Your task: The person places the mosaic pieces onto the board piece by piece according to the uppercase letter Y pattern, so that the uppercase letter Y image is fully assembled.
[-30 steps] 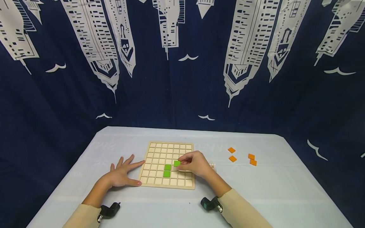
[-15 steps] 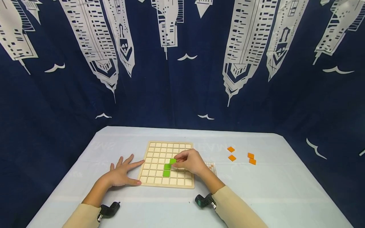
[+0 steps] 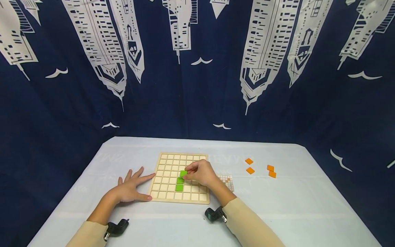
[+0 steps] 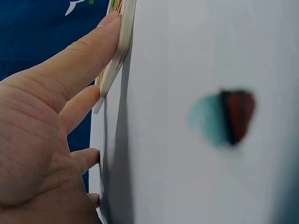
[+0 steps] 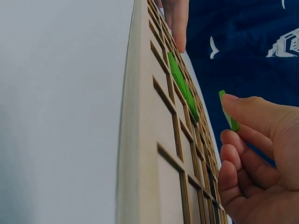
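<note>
A wooden grid board (image 3: 163, 198) lies on the white table. Two green square tiles (image 3: 179, 187) sit in neighbouring cells of one column. My right hand (image 3: 200, 173) pinches a third green tile (image 5: 228, 112) between thumb and finger; the right wrist view shows it raised off the board, and from the head it appears just beyond the other two. With fingers spread, my left hand (image 3: 129, 188) rests at the board's left side, its thumb (image 4: 100, 35) and index fingertip touching the edge.
Several orange tiles (image 3: 250, 170) lie loose on the table at the right. A small card with a printed grid (image 3: 228, 181) is partly hidden behind my right wrist. A dark blue curtain (image 3: 185, 85) with white buildings hangs behind the table (image 3: 154, 223).
My right hand has moved left across the board with the green tile, to line up with the two seated tiles. The left hand stays at the edge.
</note>
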Demonstrator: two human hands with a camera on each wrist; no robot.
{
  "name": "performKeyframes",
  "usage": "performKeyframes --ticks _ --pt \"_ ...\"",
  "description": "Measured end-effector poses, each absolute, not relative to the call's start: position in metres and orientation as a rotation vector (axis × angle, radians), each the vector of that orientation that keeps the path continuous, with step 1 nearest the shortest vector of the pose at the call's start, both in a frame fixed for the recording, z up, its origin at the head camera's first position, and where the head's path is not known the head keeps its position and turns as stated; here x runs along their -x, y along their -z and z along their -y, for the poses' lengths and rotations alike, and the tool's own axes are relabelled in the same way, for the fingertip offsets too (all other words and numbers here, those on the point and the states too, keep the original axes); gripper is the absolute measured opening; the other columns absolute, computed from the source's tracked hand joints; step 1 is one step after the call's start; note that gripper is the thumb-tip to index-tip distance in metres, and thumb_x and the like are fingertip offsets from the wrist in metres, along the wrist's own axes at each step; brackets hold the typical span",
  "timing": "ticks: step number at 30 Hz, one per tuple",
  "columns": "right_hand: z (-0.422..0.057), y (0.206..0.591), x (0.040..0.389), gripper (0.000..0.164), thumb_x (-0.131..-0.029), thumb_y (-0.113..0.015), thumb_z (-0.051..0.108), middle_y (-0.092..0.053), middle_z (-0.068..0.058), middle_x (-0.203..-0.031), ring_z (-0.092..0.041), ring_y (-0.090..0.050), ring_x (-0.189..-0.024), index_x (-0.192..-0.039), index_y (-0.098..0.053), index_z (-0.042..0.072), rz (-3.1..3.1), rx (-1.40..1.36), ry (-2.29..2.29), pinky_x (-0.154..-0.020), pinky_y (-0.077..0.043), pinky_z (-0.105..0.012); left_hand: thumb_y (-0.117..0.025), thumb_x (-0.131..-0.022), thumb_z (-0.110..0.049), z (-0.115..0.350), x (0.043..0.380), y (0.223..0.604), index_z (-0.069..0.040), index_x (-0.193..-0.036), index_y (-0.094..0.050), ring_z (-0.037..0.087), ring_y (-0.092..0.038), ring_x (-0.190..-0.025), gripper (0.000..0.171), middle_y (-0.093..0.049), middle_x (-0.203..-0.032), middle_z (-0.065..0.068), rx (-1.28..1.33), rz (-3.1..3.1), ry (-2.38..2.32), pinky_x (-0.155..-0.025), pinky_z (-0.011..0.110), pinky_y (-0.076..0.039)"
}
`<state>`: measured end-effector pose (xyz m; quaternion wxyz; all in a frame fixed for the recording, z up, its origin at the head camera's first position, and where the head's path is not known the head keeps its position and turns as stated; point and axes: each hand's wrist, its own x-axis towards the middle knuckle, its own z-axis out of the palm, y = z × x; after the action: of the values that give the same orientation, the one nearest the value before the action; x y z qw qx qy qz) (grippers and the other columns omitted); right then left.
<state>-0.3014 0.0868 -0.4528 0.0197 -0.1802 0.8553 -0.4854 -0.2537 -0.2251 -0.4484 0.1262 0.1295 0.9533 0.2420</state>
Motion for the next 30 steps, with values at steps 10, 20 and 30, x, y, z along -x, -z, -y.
performKeyframes --ticks 10,20,30 --pt "-0.078 0.456 0.308 0.022 -0.076 -0.091 0.014 -0.076 -0.002 -0.080 -0.006 -0.063 -0.069 -0.093 -0.081 0.005 -2.688 0.554 1.454 -0.064 -0.054 -0.021 -0.088 -0.070 -0.056 0.226 0.254 0.450 -0.028 -0.155 -0.046 0.066 0.007 -0.149 0.099 -0.012 -0.168 0.030 -0.379 -2.771 -0.712 -0.105 0.089 0.005" --pt "-0.075 0.452 0.311 0.022 -0.075 -0.092 0.015 -0.075 -0.001 -0.082 -0.008 -0.063 -0.071 -0.092 -0.081 0.007 -2.685 0.490 1.425 -0.065 -0.054 -0.023 -0.088 -0.070 -0.055 0.226 0.253 0.448 -0.029 -0.155 -0.046 0.065 0.006 -0.150 0.098 -0.012 -0.169 0.029 -0.375 -2.771 -0.709 -0.106 0.088 0.005" --pt "-0.074 0.451 0.313 0.023 -0.077 -0.091 0.016 -0.075 -0.001 -0.083 -0.008 -0.065 -0.073 -0.095 -0.081 0.005 -2.674 0.470 1.381 -0.068 -0.056 -0.023 -0.088 -0.070 -0.056 0.226 0.254 0.448 -0.028 -0.155 -0.046 0.066 0.006 -0.150 0.099 -0.011 -0.169 0.029 -0.372 -2.770 -0.704 -0.105 0.089 0.005"
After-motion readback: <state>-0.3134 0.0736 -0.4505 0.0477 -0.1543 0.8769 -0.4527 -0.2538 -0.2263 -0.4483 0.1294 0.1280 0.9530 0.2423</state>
